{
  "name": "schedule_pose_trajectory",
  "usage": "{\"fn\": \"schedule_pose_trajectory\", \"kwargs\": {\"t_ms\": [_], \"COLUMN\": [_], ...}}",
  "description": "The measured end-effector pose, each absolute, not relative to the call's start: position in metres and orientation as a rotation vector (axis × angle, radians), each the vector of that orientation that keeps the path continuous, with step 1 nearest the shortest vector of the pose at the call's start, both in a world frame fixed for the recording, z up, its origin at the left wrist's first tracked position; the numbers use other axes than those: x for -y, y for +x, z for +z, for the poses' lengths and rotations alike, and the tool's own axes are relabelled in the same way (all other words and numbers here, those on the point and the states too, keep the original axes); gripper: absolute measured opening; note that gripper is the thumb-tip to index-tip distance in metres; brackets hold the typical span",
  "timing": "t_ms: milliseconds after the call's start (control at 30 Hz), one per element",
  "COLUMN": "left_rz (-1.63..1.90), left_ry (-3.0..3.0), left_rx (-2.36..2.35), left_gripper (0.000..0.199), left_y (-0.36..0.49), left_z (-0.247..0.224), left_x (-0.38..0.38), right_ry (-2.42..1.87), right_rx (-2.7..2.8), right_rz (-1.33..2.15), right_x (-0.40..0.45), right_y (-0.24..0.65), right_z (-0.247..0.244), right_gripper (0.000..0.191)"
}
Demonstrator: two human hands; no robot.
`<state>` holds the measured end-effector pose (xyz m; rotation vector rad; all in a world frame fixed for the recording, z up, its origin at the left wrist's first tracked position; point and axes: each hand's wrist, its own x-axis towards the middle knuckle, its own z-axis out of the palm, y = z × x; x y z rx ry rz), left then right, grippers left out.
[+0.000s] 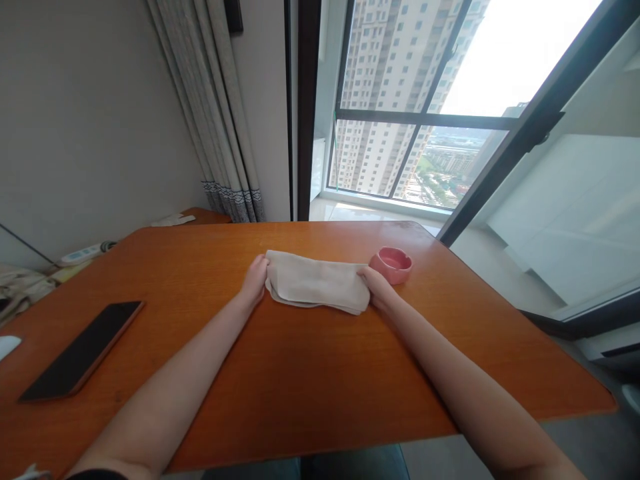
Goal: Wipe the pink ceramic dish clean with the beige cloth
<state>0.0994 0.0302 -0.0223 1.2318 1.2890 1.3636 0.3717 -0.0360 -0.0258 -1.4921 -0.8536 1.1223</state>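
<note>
Cloth (317, 280) at far middle of desk (310, 380), looks already folded over; near edges not yet even. Left hand (256, 277) pinches left end, right hand (376, 285) right end. Bowl (400, 274) by right hand.

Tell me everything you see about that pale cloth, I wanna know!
The pale cloth is plain off-white and looks like soft fabric. It is folded in layers into a wide, rough rectangle, with its lower edges slightly apart. The left hand holds its left end and the right hand its right end. It is on or just above the brown table; I can't tell which.
</note>
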Motion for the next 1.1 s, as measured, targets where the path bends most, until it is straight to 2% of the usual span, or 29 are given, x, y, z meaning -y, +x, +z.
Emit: {"fn": "schedule_pose_trajectory", "kwargs": {"t_ms": [100,200,267,400,600,900,1100], "left_rz": [1.077,0.948,0.921,0.972,0.878,0.892,0.904], "left_ry": [1.391,1.539,1.629,1.746,1.897,1.777,1.875], "left_rx": [-1.334,-1.389,-1.418,-1.489,-1.602,-1.554,-1.519], "left_gripper": [0.022,0.027,0.026,0.025,0.024,0.032,0.025], "left_y": [0.08,0.07,0.068,0.068,0.066,0.051,0.052], "left_z": [-0.027,-0.028,-0.028,-0.03,-0.032,-0.037,-0.034], "left_x": [-0.044,-0.049,-0.05,-0.05,-0.046,-0.016,-0.015], "right_ry": [-1.625,-1.812,-1.84,-1.76,-1.905,-2.297,-2.295], "right_rx": [1.051,1.43,1.601,1.665,1.647,1.75,1.852], "right_rz": [0.925,0.66,0.566,0.38,0.381,0.218,0.186], "right_x": [0.037,0.041,0.041,0.038,0.041,0.048,0.047], "right_y": [0.375,0.375,0.375,0.374,0.373,0.368,0.37], "right_z": [-0.026,-0.026,-0.028,-0.036,-0.031,-0.015,-0.019], "right_gripper": [0.045,0.065,0.068,0.064,0.067,0.048,0.034]}}
